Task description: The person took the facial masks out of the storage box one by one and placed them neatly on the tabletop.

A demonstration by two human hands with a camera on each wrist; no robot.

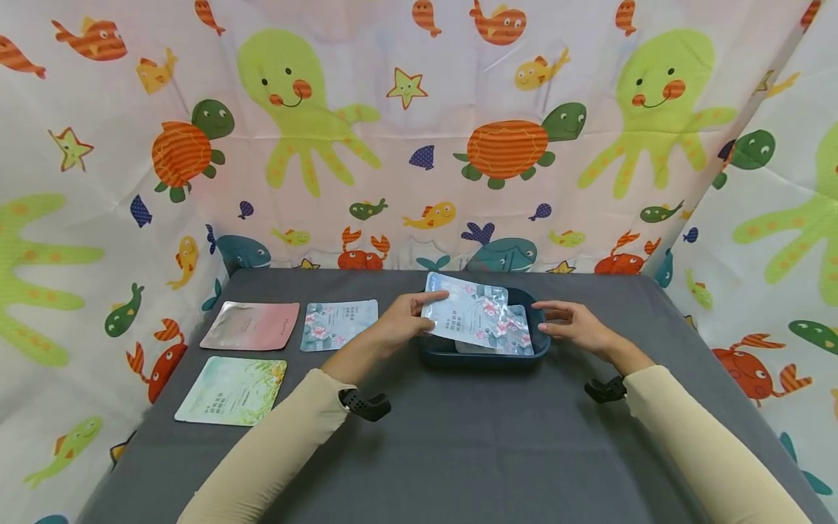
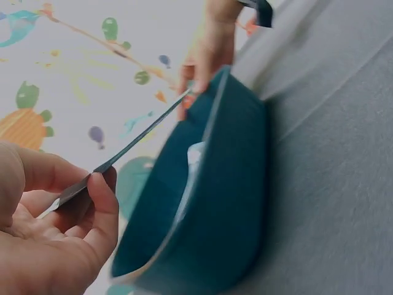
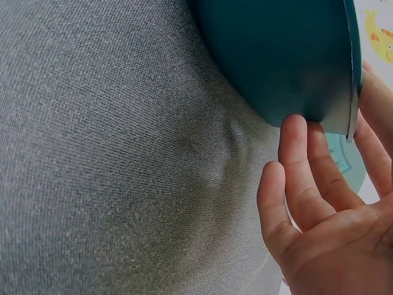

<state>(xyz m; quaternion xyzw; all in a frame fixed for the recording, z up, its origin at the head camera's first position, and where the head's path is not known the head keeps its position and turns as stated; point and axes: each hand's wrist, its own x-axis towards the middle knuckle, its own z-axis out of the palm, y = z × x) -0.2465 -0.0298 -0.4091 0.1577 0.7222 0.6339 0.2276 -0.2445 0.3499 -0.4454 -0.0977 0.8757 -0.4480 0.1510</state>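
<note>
My left hand (image 1: 401, 318) pinches a blue floral sheet mask packet (image 1: 466, 309) by its left edge, thumb on one face and fingers on the other. The packet is held tilted over a dark teal plastic basin (image 1: 486, 361); the left wrist view shows it nearly edge-on. Inside the basin lies another blue floral packet (image 1: 521, 331), partly covered by the held one. At the basin's right end, my right hand (image 1: 576, 329) touches the rim and outer wall with loosely extended fingers (image 3: 296, 142).
Left of the basin lie a pink and silver packet (image 1: 252, 326), a blue floral packet (image 1: 338, 324) and a green packet (image 1: 230, 391), flat on the grey cloth (image 1: 497, 451). A curtain printed with sea animals (image 1: 406, 145) encloses the back and sides.
</note>
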